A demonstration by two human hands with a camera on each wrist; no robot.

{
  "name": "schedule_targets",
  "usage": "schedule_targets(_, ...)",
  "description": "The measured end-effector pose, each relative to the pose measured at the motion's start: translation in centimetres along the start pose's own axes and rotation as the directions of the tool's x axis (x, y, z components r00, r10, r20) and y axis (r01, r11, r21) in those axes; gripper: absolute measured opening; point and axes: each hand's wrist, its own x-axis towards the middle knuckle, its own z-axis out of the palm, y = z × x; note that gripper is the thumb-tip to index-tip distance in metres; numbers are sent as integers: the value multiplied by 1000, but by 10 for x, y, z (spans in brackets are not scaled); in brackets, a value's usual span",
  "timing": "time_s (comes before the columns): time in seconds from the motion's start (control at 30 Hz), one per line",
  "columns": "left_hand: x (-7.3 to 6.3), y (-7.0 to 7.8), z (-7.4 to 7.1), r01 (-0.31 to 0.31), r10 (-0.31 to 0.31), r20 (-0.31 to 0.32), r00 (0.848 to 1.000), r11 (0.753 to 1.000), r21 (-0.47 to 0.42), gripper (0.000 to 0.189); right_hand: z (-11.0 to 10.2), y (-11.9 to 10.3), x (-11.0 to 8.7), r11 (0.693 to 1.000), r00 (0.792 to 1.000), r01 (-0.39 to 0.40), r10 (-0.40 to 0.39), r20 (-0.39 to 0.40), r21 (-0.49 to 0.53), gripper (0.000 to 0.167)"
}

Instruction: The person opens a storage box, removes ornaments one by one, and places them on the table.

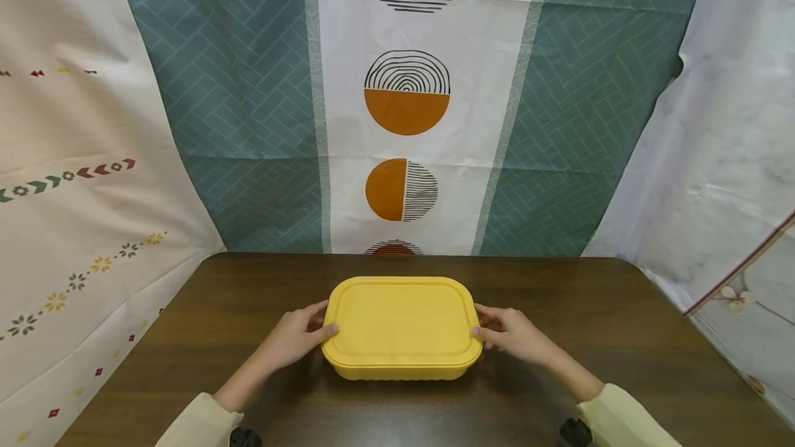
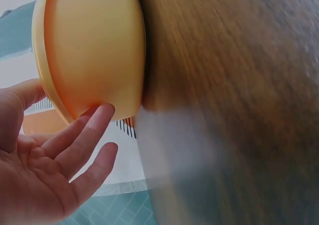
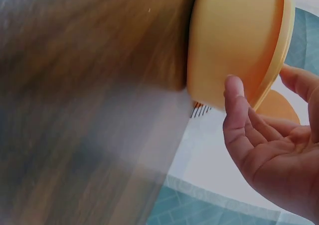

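Observation:
A yellow lidded plastic container (image 1: 400, 323), rectangular with rounded corners, sits on the dark wooden table with its lid on. At its left end my left hand (image 1: 298, 336) holds the rim, thumb on the lid's edge and fingers against the side wall below. My right hand (image 1: 515, 336) holds the opposite end the same way. The left wrist view shows the container's smooth side (image 2: 94, 51) touched by fingertips under the rim. From the right wrist, the other end wall (image 3: 234, 41) appears with a finger against it. The closed lid hides whatever is inside.
The brown wooden table (image 1: 261, 288) reaches back to a hanging cloth (image 1: 248, 88) with green panels and orange half-circles. Pale patterned cloth (image 1: 81, 178) borders the left side, and a white cloth (image 1: 727, 157) hangs at the right.

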Motion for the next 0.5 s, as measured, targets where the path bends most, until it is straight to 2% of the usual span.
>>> schedule_targets(0.17,1,-1,2,74,-75,-33,997,997,-19,60,3,-2,0,993,999,-51,53,-10,103,65)
schedule_targets(0.23,1,-1,3,81,-82,-40,996,996,-27,59,4,-3,0,989,997,-69,72,-13,128,66)
schedule_targets(0.5,1,-4,3,19,-21,-39,999,997,-70,58,6,0,1,984,994,-98,104,-32,146,67)
